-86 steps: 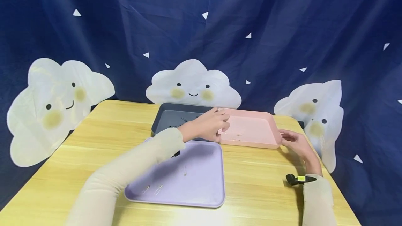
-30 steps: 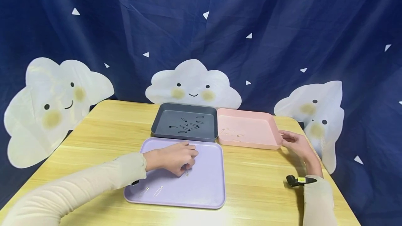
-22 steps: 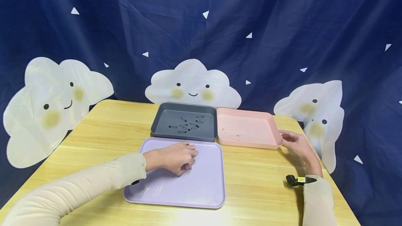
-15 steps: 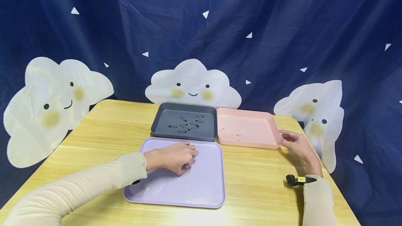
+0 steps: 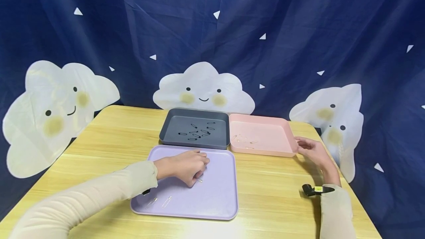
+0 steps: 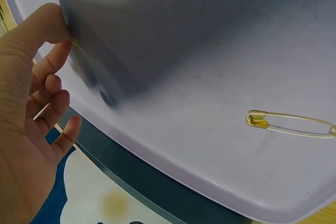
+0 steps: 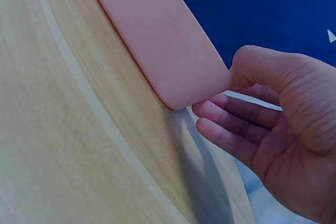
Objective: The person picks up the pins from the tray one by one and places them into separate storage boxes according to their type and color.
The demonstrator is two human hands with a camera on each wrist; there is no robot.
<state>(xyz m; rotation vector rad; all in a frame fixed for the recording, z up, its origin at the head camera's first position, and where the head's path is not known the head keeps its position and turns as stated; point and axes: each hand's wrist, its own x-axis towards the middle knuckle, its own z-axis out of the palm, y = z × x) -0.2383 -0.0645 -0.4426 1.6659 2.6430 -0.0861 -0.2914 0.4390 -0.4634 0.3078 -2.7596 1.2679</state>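
In the head view, my left hand [image 5: 187,166] is low over the lilac tray [image 5: 217,204], thumb and index finger pinching a small gold safety pin [image 5: 200,180]. Most of that pin is hidden by the fingertips. Two more gold safety pins lie on the tray's near left part; a gold safety pin [image 6: 289,123] rests flat in the left wrist view. My right hand [image 5: 312,151] touches the outer right end of the pink tray [image 5: 277,153]. Its thumb and fingertips rest against that end wall in the right wrist view, loosely bent.
A dark grey tray [image 5: 176,144] with several black safety pins stands behind the lilac tray, against the pink one. Several gold safety pins [image 5: 253,142] lie in the pink tray. The wooden table [image 5: 275,202] ends before a blue curtain [image 5: 186,21].
My left hand has gone from above the pink tray to the lilac tray and now pinches a gold safety pin there. The right hand has stayed by the pink tray's end.
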